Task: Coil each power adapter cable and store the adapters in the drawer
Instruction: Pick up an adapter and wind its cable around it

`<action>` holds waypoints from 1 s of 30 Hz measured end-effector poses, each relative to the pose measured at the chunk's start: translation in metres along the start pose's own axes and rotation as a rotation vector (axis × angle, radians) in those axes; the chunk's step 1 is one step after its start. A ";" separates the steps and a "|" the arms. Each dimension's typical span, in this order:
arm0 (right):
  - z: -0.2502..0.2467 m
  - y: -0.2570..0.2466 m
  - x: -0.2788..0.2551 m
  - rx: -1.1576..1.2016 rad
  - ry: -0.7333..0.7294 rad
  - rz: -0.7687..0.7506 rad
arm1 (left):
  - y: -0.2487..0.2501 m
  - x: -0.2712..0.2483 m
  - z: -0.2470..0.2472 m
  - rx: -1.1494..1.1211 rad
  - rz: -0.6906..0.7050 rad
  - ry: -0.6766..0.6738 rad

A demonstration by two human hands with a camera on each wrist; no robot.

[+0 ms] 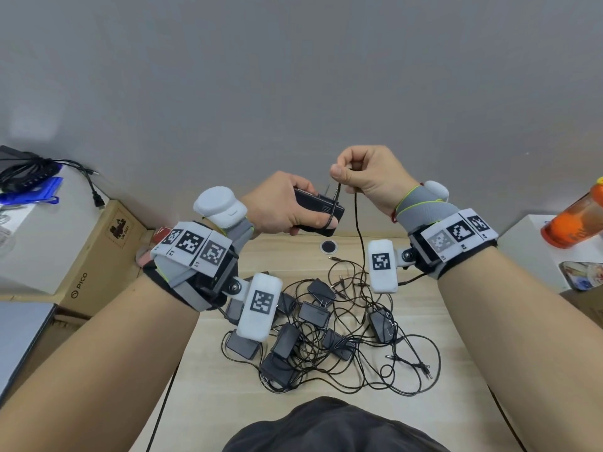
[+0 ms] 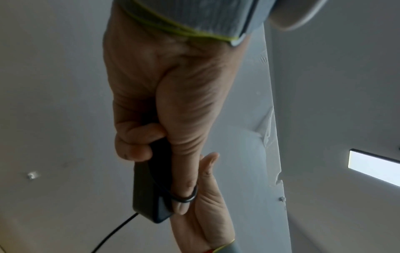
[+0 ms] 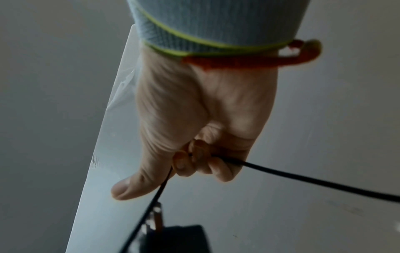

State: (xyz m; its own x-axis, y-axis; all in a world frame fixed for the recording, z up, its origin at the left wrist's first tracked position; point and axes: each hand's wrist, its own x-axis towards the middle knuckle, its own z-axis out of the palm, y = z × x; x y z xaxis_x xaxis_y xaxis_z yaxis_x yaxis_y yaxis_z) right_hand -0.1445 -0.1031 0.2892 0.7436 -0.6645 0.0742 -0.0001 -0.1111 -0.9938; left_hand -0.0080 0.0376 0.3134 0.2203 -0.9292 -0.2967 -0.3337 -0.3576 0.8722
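Observation:
My left hand [image 1: 287,207] grips a black power adapter [image 1: 321,207] raised above the table, thumb pressed along its side with the cable looped over the thumb [image 2: 184,196]. My right hand [image 1: 362,174] is just to the right and slightly higher, pinching that adapter's thin black cable [image 1: 359,230] between thumb and curled fingers [image 3: 188,164]. The cable runs from the pinch down to the adapter's prongs [image 3: 156,217] and trails away to the table. A tangled pile of several black adapters [image 1: 326,334] and cables lies on the wooden table [image 1: 424,429] below. No drawer is visible.
A cardboard box [image 1: 98,256] and a white box with black cables [image 1: 36,171] stand at the left. An orange bottle [image 1: 577,216] sits on a white surface at the right. A round cable hole [image 1: 328,246] is at the table's back edge near the wall.

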 end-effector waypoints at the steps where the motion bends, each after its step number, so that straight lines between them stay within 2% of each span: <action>1: 0.000 0.000 0.001 0.006 0.015 0.001 | 0.000 0.001 0.000 0.009 -0.005 -0.001; 4: -0.001 0.000 0.002 -0.026 0.033 -0.009 | -0.001 0.002 0.002 0.026 -0.006 -0.006; 7: 0.004 0.004 -0.001 0.002 0.036 0.012 | 0.001 0.002 0.003 -0.103 0.056 0.034; 10: 0.014 0.016 -0.008 -0.023 0.046 0.062 | 0.005 0.008 0.001 -0.291 0.133 0.139; 13: 0.028 0.031 -0.022 -0.190 -0.077 0.091 | 0.010 0.015 -0.005 -0.444 0.142 0.288; 16: 0.039 0.033 -0.032 -0.348 -0.189 0.103 | 0.009 0.024 -0.014 -0.419 0.117 0.440; 20: 0.041 0.008 -0.032 -0.500 -0.221 0.079 | -0.004 0.030 -0.021 -0.332 0.075 0.524; 25: 0.027 -0.019 -0.024 -0.665 -0.203 -0.024 | -0.019 0.033 -0.018 -0.152 0.027 0.510; 30: 0.011 -0.026 -0.011 -0.645 -0.118 -0.093 | -0.015 0.027 -0.014 -0.072 0.017 0.314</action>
State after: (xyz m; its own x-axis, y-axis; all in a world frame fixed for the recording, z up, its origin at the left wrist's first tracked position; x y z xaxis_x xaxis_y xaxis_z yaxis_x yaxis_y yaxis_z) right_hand -0.1458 -0.0849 0.3129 0.8282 -0.5493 0.1115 -0.3051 -0.6087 -0.7324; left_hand 0.0156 0.0188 0.2979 0.4909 -0.8570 -0.1568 -0.2766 -0.3240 0.9047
